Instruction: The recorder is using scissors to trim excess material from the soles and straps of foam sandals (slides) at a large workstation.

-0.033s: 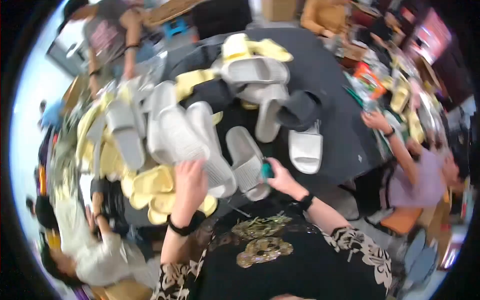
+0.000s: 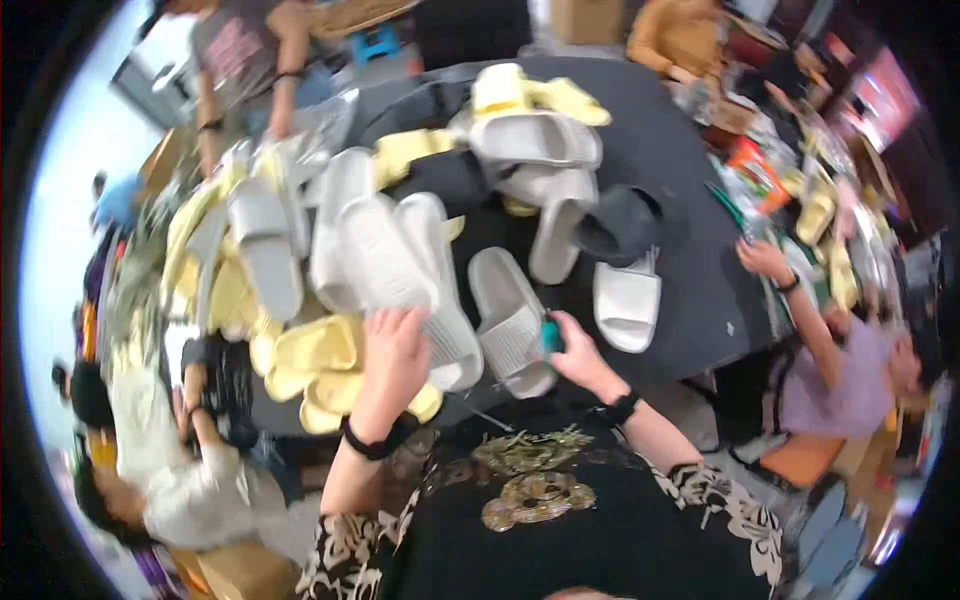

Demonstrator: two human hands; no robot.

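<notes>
My left hand [image 2: 393, 365] has its fingers closed at the near end of a pale grey slipper [image 2: 385, 255], which lies across another pale grey slipper [image 2: 455, 345]. My thumb is hidden. In my right hand [image 2: 585, 362] is a small tool with a green handle [image 2: 551, 337]; blur keeps me from telling its exact kind. The tool is beside the edge of a grey ribbed slipper [image 2: 512, 325] lying between my hands. To the right of it, a white slipper [image 2: 627, 305] lies near a black slipper [image 2: 622, 225].
More grey slippers [image 2: 535, 140] and yellow slippers [image 2: 318, 345] are heaped on the dark table [image 2: 690, 200]. Co-workers are around it: one in grey [image 2: 240, 50] at far left, one in white [image 2: 210, 500] near left, one in lilac [image 2: 850, 385] at right by another slipper pile.
The whole scene has shifted slightly right in the picture. My left hand still rests at the slipper's end, and the green-handled tool stays in my right hand by the grey slipper.
</notes>
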